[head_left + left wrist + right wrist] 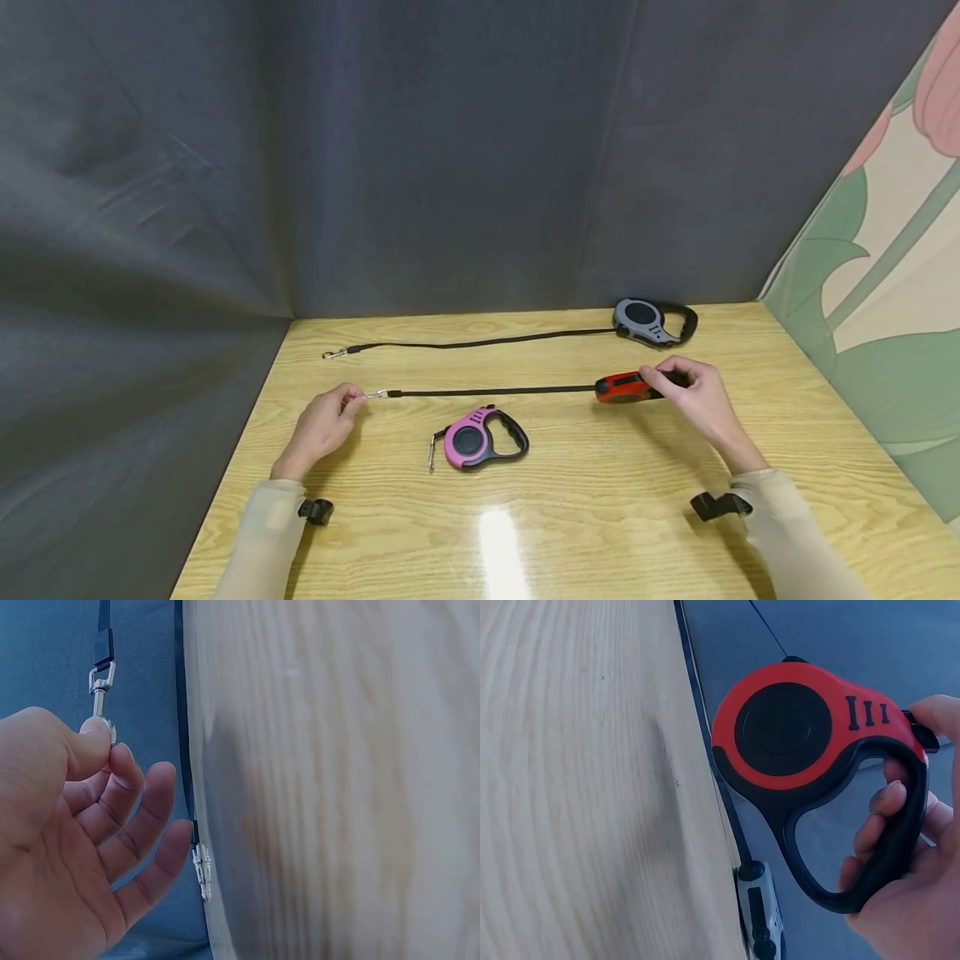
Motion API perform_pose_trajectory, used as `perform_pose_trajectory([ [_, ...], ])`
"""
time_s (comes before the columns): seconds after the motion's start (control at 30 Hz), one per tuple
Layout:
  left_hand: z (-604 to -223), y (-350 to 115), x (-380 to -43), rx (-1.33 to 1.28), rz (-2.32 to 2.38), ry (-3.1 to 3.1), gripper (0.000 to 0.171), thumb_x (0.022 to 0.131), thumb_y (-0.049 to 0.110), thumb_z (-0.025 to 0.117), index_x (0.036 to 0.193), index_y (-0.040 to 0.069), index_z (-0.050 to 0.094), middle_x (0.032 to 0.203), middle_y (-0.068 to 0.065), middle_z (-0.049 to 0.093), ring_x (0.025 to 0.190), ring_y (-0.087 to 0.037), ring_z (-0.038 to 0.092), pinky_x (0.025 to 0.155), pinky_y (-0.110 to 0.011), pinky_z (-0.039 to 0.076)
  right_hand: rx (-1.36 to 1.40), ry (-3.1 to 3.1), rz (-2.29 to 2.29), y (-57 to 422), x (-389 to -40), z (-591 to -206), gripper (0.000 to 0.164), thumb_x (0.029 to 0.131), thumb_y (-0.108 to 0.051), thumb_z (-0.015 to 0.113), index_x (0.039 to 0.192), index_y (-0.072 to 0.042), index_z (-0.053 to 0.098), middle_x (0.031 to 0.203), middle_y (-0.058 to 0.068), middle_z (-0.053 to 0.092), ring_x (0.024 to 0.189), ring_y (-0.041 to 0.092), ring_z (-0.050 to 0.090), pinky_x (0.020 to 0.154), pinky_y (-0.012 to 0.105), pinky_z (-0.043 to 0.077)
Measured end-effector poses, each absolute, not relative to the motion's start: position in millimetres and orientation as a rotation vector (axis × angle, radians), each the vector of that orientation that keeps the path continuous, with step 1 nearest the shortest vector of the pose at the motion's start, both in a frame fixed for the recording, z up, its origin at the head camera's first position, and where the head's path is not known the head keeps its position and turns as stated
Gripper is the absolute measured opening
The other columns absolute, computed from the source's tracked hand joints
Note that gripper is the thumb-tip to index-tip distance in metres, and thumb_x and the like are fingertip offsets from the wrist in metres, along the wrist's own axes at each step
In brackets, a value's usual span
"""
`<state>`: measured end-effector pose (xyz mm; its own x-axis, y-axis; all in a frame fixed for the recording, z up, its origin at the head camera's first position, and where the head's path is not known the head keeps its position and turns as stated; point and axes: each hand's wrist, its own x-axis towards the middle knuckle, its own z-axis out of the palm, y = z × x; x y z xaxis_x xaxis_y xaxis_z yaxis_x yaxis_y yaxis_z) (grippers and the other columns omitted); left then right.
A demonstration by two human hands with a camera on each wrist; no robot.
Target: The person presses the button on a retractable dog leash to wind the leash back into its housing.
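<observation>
My right hand (pixel 693 400) grips the black handle of a red retractable dog leash (pixel 727 712), its fingers curled through the loop and the thumb at the button on top. Out of the red case runs a black strap (pixel 491 392), stretched straight across to the left. At the strap's far end, my left hand (pixel 322 425) pinches the silver snap hook (pixel 98 701) between thumb and index finger, the other fingers loosely bent. Between the hands and nearer to me lies a pink retractable leash (pixel 456 444) with a short strap and its hook out.
Along the back of the wooden table (pixel 600 517) lies a grey retractable leash (pixel 640 314), its black strap drawn out to the left and ending in a silver hook (pixel 335 354). Dark curtains (pixel 450 167) stand behind and at the left; a floral panel (pixel 885 292) stands at the right.
</observation>
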<state>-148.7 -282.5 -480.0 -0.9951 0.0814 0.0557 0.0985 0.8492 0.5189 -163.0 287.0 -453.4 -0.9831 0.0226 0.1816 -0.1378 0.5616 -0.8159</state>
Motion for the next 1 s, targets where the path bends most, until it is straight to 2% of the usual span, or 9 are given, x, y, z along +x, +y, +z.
perform_pose_trajectory([
  [0.27,-477.3,-280.6,-147.7,-0.146,-0.852,-2.989,0.022,0.112,0.023,0.057,0.114,0.005,0.07,0.086,-0.004,0.066,0.074,-0.016,0.051,0.072,-0.035,0.043,0.111,-2.613,1.41,282.4,-161.6,-452.2,0.028,0.1,-0.034,0.076,0.093,-0.007,0.075,0.079,-0.017,0.067,0.074,0.007,0.052,0.067,0.026,0.041],
  [0.47,-478.8,-281.0,-146.1,-0.139,-0.888,-2.993,0.023,0.112,0.024,0.056,0.114,0.005,0.069,0.089,-0.004,0.066,0.077,-0.017,0.052,0.074,-0.034,0.043,0.11,-2.624,1.416,280.9,-160.7,-453.9,0.03,0.101,-0.037,0.075,0.093,-0.008,0.075,0.081,-0.014,0.068,0.075,0.008,0.052,0.068,0.027,0.041],
  [1.0,-477.6,-273.7,-143.7,-0.182,-0.932,-2.999,0.025,0.112,0.025,0.056,0.118,0.006,0.07,0.091,-0.007,0.069,0.077,-0.016,0.053,0.075,-0.035,0.044,0.164,-2.624,1.436,275.5,-158.2,-457.8,0.026,0.101,-0.033,0.075,0.093,-0.008,0.076,0.09,-0.017,0.072,0.079,0.006,0.056,0.07,0.024,0.043],
])
